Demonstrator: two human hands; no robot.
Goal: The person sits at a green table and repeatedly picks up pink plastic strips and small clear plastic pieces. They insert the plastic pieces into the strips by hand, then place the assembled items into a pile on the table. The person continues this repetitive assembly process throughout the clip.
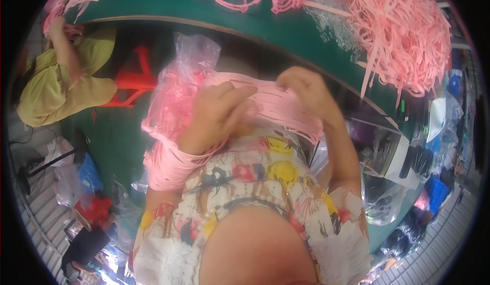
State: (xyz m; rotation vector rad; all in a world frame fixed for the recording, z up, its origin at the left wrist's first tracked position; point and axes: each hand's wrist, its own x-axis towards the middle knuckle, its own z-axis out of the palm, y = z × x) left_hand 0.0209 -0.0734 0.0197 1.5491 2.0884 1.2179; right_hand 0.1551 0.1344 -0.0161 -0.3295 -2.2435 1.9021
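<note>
Pink strips (291, 106) look smooth, matt; a clear plastic bag (196, 52), glossy, crinkled; the green worktop (158, 1), smooth.

L arm (162, 197) pt. hidden by pink strips (166, 168), pile (403, 34) cut @ top

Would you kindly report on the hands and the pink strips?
Left hand on pink strips, right hand at their edge. Strips spread between both. Possible hindrance: more draped over left forearm.
</note>
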